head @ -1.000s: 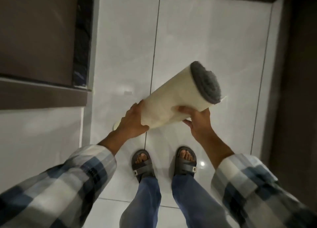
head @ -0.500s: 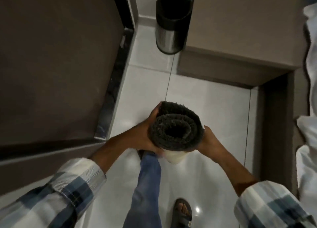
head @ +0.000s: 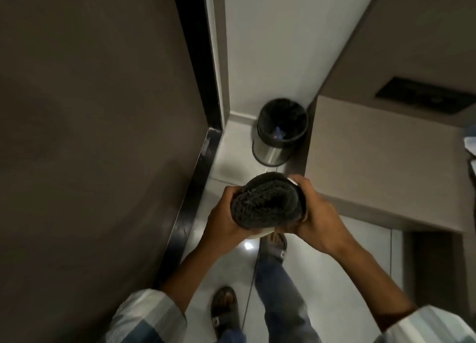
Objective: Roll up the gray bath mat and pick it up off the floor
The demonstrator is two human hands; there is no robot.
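Observation:
The gray bath mat (head: pixel 268 201) is rolled into a tight tube and held upright, off the floor, at waist height. I look down on its dark fuzzy end, and a sliver of its pale backing shows at the rim. My left hand (head: pixel 224 219) wraps the roll's left side. My right hand (head: pixel 319 216) clasps its right side, fingers curled over the top edge. The lower length of the roll is hidden behind my hands.
A steel waste bin (head: pixel 279 131) with a black liner stands on the white tiled floor (head: pixel 231 162) just ahead. A dark wall (head: pixel 90 136) runs along the left, a brown counter (head: pixel 381 162) juts in on the right. My sandalled feet (head: pixel 225 309) are mid-stride below.
The roll went from lying tilted in my hands to upright, end toward me. I have walked forward, and the bin has come from the far top edge to just ahead.

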